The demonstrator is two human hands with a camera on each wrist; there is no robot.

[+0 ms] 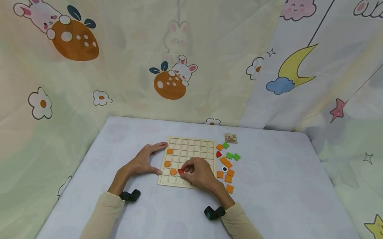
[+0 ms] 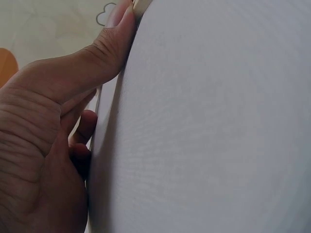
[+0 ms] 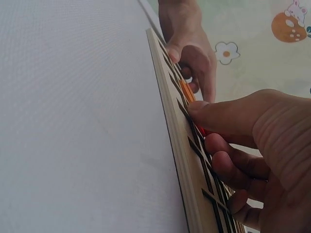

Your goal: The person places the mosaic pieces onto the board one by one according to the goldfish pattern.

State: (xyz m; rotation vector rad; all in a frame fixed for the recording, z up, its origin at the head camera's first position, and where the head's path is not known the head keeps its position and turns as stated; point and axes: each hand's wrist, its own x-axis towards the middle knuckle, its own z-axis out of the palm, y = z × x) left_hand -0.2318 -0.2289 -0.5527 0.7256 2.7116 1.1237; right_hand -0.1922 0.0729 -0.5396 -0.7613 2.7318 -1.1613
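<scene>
A pale wooden board (image 1: 189, 148) with a grid of square cells lies on the table. My right hand (image 1: 199, 172) is over its lower part, pinching a small red piece (image 1: 181, 172) between thumb and fingers at the grid. In the right wrist view only a sliver of the red piece (image 3: 201, 129) shows. Beside it sits an orange round piece (image 1: 173, 172); two more orange rounds (image 1: 167, 164) lie in cells toward the left side. The left hand (image 1: 141, 160) has thumb and fingers spread, touching the board's left edge. In the left wrist view its thumb (image 2: 104, 46) extends to the edge.
Right of the board lie several orange squares (image 1: 228, 178), several green squares (image 1: 229, 156), another red piece (image 1: 218, 154) and a white round piece with a black centre (image 1: 225, 169). A small patterned card (image 1: 231, 138) lies beyond them. A printed cloth (image 1: 213, 91) hangs behind the table.
</scene>
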